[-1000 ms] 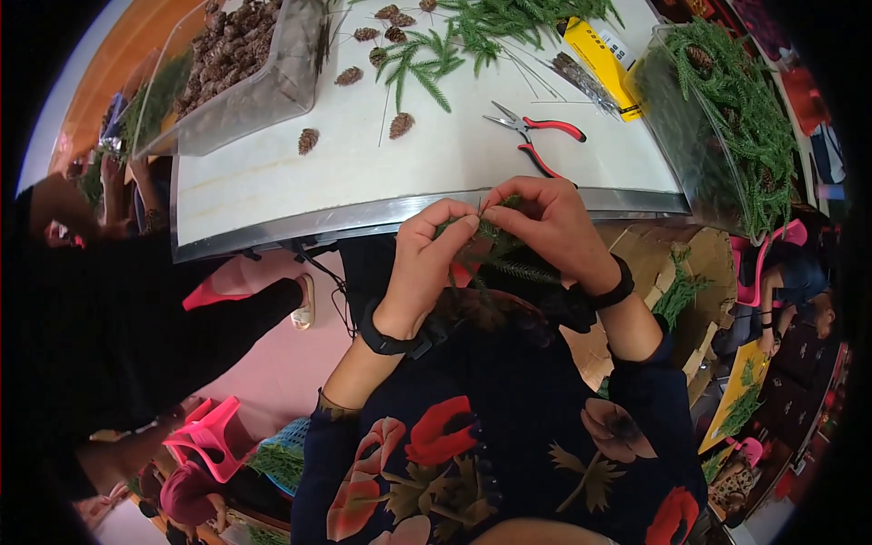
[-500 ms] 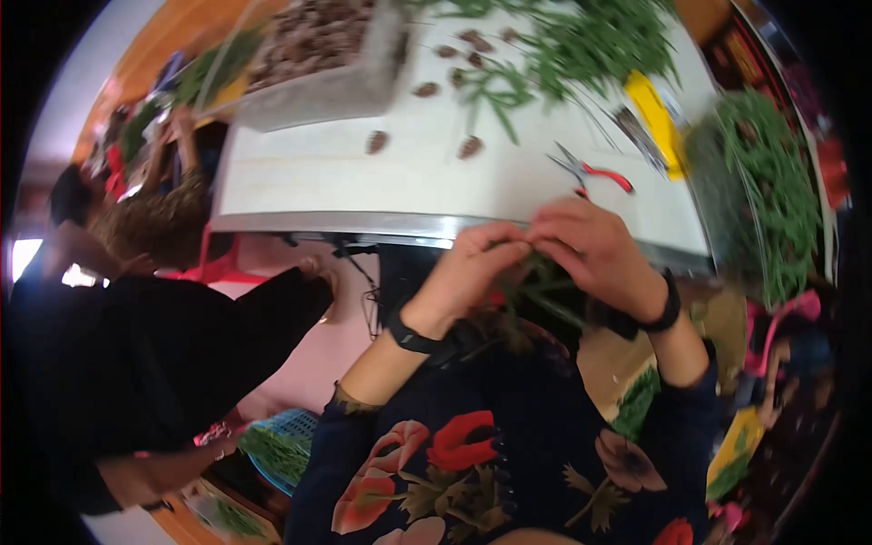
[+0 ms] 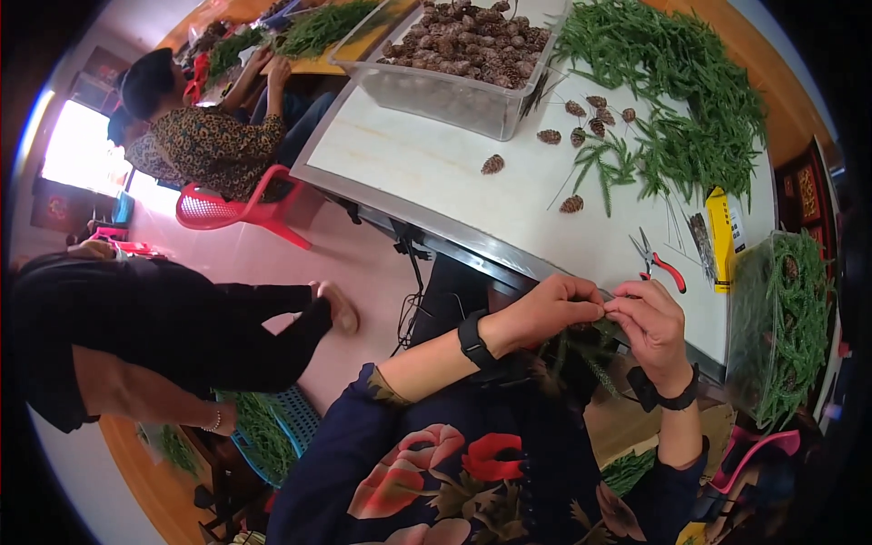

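Green sprigs (image 3: 581, 350) hang in a small bundle between our two hands, just below the near edge of the white bench (image 3: 436, 173) and over our lap. Our left hand (image 3: 545, 313) is closed around the top of the bundle, pinching the stems together, and our right hand (image 3: 649, 322) meets it fingertip to fingertip, also gripping the same stems; we judge this close, two-handed pinch keeps the loose ends gathered so they can be worked at one spot. Whether a wire runs between the fingers we cannot tell. Red-handled pliers (image 3: 658, 263) lie on the bench just beyond our right hand, near enough to pick up without shifting. Farther back, loose pine cones (image 3: 572, 136) sit scattered beside a heap of green branches (image 3: 681, 91), and a clear tub (image 3: 454, 86) holds many more cones. A yellow packet (image 3: 722, 236) lies by a second clear bin of greenery (image 3: 781, 318) on our right. Other people (image 3: 209, 136) sit to our left.
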Demonstrator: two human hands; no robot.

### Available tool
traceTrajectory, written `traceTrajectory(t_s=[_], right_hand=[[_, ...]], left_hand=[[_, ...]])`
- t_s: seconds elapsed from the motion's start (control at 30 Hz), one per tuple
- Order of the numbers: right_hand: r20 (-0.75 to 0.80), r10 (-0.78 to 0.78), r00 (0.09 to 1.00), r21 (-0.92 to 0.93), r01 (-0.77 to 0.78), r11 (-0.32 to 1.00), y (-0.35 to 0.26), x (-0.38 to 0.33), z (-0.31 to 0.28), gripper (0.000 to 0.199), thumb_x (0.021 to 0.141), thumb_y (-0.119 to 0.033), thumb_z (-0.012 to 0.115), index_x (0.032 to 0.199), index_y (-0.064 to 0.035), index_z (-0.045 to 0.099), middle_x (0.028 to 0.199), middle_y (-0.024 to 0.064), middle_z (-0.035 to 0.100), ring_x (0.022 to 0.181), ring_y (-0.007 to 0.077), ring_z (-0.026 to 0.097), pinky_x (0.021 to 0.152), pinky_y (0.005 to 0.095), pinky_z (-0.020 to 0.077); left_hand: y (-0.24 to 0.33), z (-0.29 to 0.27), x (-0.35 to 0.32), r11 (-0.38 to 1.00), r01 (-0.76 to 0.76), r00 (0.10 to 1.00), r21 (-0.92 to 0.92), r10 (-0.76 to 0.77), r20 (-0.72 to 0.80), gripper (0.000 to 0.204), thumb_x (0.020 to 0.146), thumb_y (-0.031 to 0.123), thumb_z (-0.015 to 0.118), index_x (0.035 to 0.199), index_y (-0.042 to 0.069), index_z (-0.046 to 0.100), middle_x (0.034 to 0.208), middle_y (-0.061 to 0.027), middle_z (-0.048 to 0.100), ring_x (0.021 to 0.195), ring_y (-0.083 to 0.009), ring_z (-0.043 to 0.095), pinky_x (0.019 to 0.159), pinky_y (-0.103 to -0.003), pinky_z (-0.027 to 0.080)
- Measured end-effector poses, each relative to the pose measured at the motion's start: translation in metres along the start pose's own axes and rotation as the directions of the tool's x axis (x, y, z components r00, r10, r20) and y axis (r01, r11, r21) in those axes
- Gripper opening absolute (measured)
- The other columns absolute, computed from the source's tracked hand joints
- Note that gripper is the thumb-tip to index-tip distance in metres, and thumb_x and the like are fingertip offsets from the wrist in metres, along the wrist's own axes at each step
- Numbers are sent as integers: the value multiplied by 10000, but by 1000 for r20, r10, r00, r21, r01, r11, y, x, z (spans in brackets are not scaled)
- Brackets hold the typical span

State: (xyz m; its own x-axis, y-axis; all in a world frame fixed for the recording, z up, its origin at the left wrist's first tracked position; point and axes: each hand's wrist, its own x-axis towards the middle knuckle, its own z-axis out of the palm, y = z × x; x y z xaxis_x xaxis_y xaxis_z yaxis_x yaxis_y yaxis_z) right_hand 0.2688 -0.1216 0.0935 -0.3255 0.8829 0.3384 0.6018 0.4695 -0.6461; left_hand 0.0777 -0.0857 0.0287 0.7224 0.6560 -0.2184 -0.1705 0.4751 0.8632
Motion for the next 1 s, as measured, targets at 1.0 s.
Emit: traceTrajectory(t_s=[1.0], right_hand=[[20, -14, 1000, -42, 15, 999, -7, -12, -2, 159, 739, 42, 717, 867, -31, 658, 849, 72, 639, 768, 273, 611, 651, 336, 473]], left_hand=[[15, 11, -15, 981, 13, 997, 192, 3, -84, 152, 888, 180, 669, 893, 33, 703, 653, 55, 564, 576, -2, 484, 489, -179, 358]])
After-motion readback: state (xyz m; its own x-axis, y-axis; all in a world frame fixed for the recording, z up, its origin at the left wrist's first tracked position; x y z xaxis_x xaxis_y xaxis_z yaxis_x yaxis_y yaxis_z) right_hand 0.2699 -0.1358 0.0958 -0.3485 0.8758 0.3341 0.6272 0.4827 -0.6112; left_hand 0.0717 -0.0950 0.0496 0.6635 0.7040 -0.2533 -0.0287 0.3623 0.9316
